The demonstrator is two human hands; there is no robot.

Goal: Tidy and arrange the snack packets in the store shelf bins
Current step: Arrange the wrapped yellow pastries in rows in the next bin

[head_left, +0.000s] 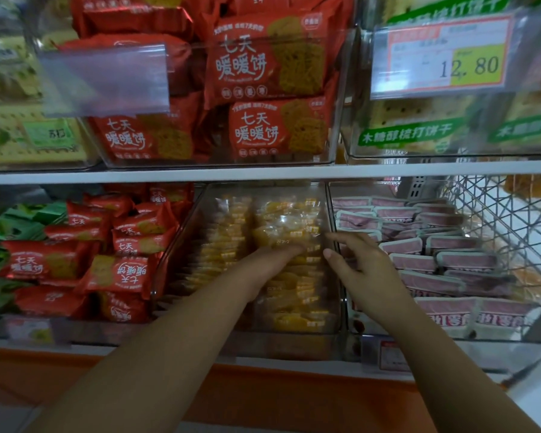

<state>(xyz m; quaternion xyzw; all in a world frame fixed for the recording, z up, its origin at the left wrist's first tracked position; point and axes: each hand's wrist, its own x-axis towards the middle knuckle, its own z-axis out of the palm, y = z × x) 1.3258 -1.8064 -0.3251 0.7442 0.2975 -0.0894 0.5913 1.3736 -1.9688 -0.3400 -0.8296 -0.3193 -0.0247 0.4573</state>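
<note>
Left hand (272, 264) flat, fingers straight, pressing yellow packets (288, 220) in middle bin (331, 214), lower shelf. Right hand (363, 270) released, spread above bin wall. Risk: hard push topples row, crushes contents; right fingers nudge pink packets (434, 260) askew.

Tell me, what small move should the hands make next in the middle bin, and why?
Probably lower the right hand onto the clear-wrapped yellow snack packets and press them toward the left hand to square the stack. The left hand rests on them inside the clear plastic bin, the right hovers open by its right wall, and the rear packets lie uneven.
</note>
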